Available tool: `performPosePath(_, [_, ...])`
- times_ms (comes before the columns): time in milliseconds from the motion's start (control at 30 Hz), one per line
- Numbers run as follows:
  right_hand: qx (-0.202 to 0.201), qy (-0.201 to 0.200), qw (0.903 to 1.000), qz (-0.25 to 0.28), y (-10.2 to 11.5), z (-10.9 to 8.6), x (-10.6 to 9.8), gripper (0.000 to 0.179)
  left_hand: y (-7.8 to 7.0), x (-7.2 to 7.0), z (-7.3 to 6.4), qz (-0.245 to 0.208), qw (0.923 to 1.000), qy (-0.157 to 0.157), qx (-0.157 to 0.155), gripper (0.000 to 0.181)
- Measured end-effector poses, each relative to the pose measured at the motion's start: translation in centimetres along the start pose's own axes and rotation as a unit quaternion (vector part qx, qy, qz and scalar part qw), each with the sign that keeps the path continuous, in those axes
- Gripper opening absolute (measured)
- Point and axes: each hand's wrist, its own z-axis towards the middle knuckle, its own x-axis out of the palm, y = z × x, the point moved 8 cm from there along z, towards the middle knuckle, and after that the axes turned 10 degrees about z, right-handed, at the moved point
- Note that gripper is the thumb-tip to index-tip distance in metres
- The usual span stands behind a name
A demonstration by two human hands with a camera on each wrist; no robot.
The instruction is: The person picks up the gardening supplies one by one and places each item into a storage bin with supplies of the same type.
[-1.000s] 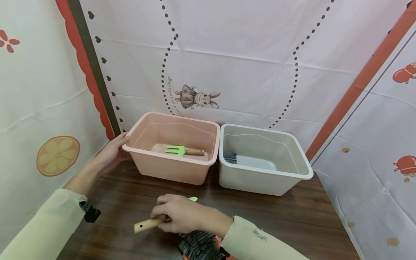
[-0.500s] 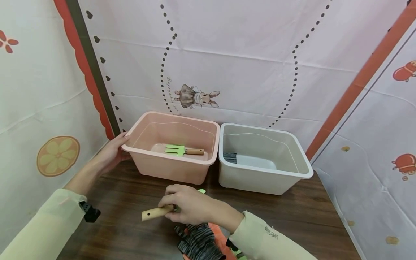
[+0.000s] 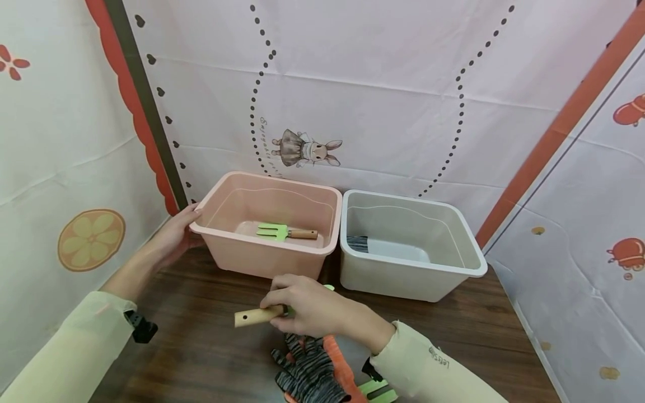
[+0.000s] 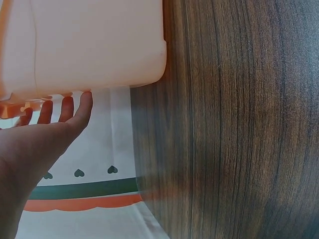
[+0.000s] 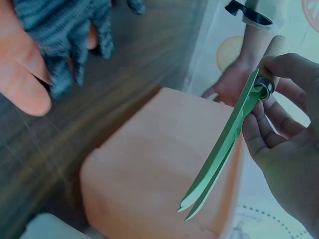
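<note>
My right hand (image 3: 314,308) pinches a garden trowel (image 3: 257,317) by its wooden handle near the metal collar, above the table in front of the pink bin (image 3: 262,260). In the right wrist view its narrow green blade (image 5: 214,154) points down and away from the fingers. With my left hand (image 3: 173,235) I hold the pink bin's left end at the rim; the left wrist view shows the fingers (image 4: 82,109) bent up under that rim. A green hand fork (image 3: 272,231) with a wooden handle lies inside this bin.
A grey bin (image 3: 393,280) stands right beside the pink one, holding a dark striped piece (image 3: 358,243). Below my right wrist lie a black-and-grey knit glove (image 3: 314,372), an orange glove (image 3: 342,366) and a green pronged tool (image 3: 380,393). Printed cloth walls (image 3: 373,129) surround the table.
My right hand has moved up and to the right with the trowel, toward the bins, uncovering more of the gloves and the green pronged tool. The left hand stays on the pink bin.
</note>
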Motion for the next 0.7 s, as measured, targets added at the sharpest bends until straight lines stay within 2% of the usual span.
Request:
performPosePath(300, [-0.013, -0.015, 0.9996, -0.021, 1.2, 0.4, -3.0, 0.022, 0.2, 0.0, 0.0, -0.021, 0.9994, 0.009, -0.024, 0.068])
performPosePath(700, [-0.035, -0.044, 0.9979, -0.033, 1.6, 0.2, -5.3, 0.017, 0.0, -0.4, -0.7, -0.008, 0.9939, 0.038, -0.103, 0.076])
